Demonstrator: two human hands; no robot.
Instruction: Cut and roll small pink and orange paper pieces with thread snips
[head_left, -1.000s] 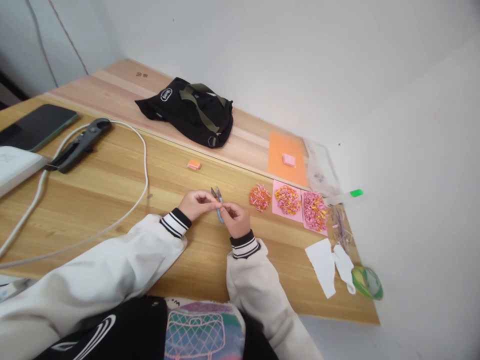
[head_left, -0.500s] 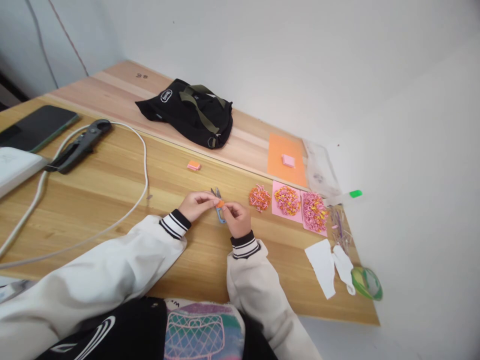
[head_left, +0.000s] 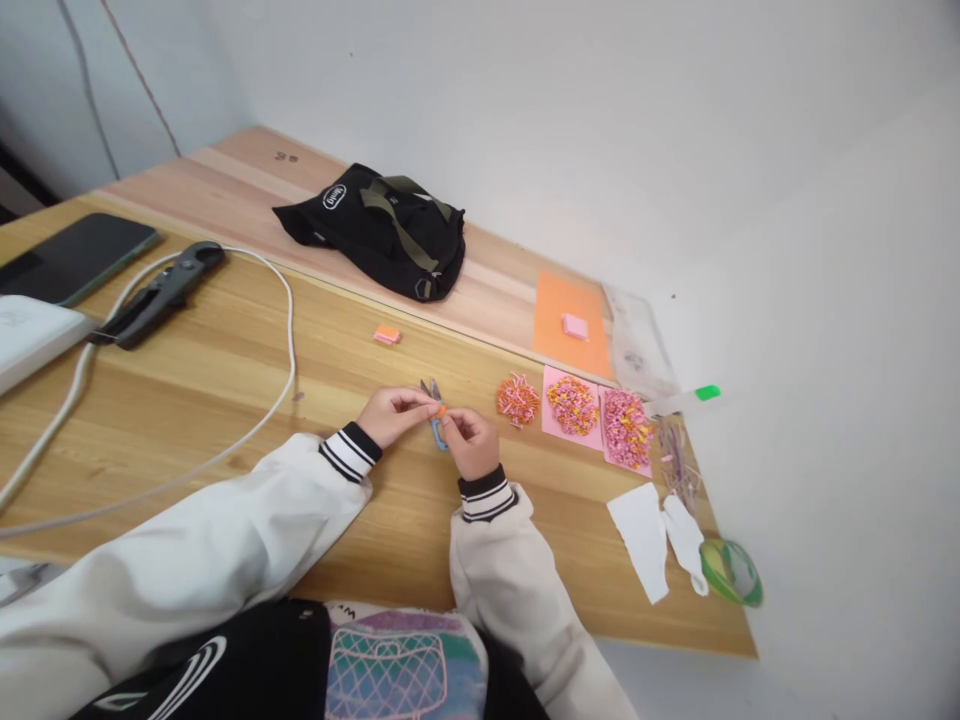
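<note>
My left hand (head_left: 396, 415) pinches a small orange piece of paper (head_left: 440, 411) between thumb and fingertips. From the other side, my right hand (head_left: 471, 440) grips the same piece, its fingers curled. Beneath the two hands, scissors (head_left: 439, 435) with blue handles lie on the wooden table, their blades pointing away from me and the hands covering part of them. A little stack of orange and pink paper pieces (head_left: 387, 335) rests beyond my left hand. To the right of my right hand is a pile of tiny orange and pink rolled bits (head_left: 517, 400).
Two more piles of pink, orange and yellow bits (head_left: 574, 404) sit on pink paper sheets. Farther back, an orange sheet (head_left: 555, 335) carries a pink paper stack (head_left: 575, 327). A black bag (head_left: 375, 235), cable cutter (head_left: 161, 295), phone (head_left: 79, 255), white cable and white torn paper (head_left: 643, 540) surround this area.
The orange piece shows less between my fingertips and looks narrower. Both hands stay in nearly the same place, with the right fingers slightly shifted. The view has tilted a little.
</note>
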